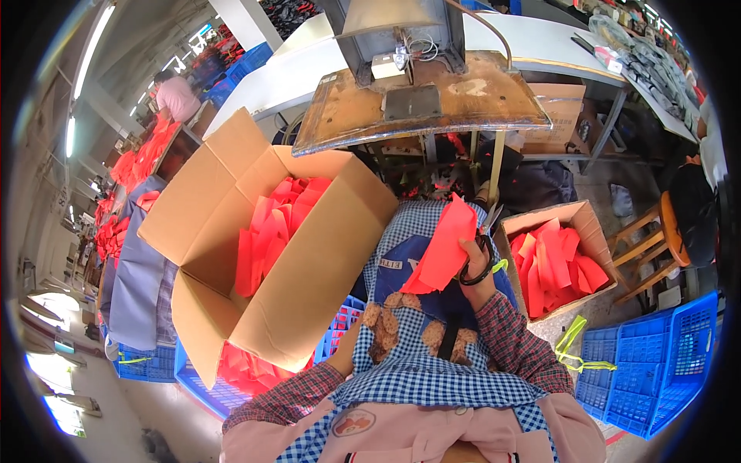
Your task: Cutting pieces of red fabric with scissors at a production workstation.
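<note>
My right hand (480, 287) is closed around the black handles of a pair of scissors (487, 251), whose metal blades point up and away. The same hand also pinches a flat red fabric piece (444, 243), which hangs over my lap. On my lap lies a blue checked apron (440, 378) with a dark blue panel and brown fuzzy patches. Of my left arm, the plaid sleeve (289, 397) and wrist show beside the large cardboard box (316, 274). My left hand's fingers are hidden behind the apron. Several red pieces (270, 239) lie inside that box.
A smaller cardboard box (552, 307) at the right holds more red pieces. Blue plastic crates (625, 370) stand at the lower right. Ahead is a worn wooden machine table (432, 116). A wooden stool (656, 247) stands far right; a person in pink (176, 96) is at the far left.
</note>
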Motion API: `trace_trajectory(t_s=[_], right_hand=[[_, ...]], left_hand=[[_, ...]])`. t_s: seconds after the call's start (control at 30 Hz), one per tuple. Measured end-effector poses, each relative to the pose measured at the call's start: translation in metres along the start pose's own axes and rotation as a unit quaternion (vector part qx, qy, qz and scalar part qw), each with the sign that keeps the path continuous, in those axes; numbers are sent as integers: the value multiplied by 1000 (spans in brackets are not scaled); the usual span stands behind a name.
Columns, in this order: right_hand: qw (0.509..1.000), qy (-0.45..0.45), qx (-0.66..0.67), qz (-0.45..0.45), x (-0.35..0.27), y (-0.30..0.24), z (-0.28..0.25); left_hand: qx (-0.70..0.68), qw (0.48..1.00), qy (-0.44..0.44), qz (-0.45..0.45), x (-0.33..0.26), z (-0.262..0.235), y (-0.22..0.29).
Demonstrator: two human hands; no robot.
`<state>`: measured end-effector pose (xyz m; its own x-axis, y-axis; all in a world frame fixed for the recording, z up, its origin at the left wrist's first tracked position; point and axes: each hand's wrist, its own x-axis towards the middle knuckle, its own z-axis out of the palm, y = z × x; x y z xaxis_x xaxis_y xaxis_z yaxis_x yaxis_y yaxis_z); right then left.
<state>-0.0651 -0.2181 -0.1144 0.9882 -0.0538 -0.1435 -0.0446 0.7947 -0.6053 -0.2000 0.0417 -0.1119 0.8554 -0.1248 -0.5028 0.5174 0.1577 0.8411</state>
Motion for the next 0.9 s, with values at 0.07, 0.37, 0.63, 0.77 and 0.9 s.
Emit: trace_trajectory(t_s=[0.07,0.37,0.63,0.77,0.9], right_hand=[[1000,-24,-14,9,0,-4,-5],[1000,11,20,16,4,-1,-3],[1000,-14,13,15,-2,-5,2],[1000,-13,3,-14,4,2,-5],[1000,-10,0,2,6,3,-2]], left_hand=[[24,998,-53,13,7,-11,-11],[-150,978,-68,-129,7,-5,-9],[-142,970,-9,-195,0,-5,14],[-94,975,59,-190,37,-26,-25],[-21,989,73,-128,54,-37,-31]])
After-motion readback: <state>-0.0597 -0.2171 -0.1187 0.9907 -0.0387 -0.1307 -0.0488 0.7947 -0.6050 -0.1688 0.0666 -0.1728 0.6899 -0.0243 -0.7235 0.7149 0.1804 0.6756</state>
